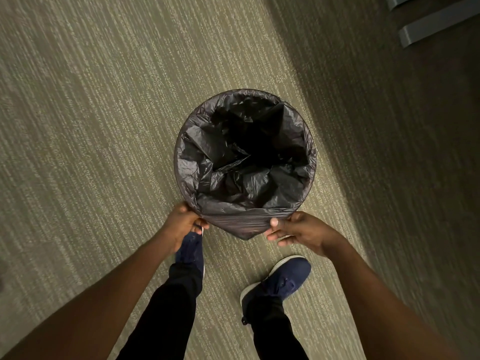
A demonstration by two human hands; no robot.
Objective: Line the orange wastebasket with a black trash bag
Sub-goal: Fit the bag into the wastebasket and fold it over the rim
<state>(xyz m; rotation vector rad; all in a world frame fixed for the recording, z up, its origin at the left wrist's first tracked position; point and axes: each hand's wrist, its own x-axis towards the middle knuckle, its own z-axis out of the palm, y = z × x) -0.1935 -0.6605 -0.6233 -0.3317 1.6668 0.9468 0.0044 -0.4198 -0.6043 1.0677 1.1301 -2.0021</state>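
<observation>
A round wastebasket (181, 175) is seen from above on a striped carpet (91, 113), fully lined with a black bag (246, 157); the bag's crumpled plastic fills the inside and is folded over the rim all round, so that the basket's own colour is hidden. Nothing else is seen inside. At the near edge the overhanging plastic is pinched on both sides: the left hand (181, 224) is closed on the bag at the near-left of the rim, the right hand (298, 232) at the near-right, thumb pressed on the film. Two blue shoes (280, 279) are planted just near of the basket.
</observation>
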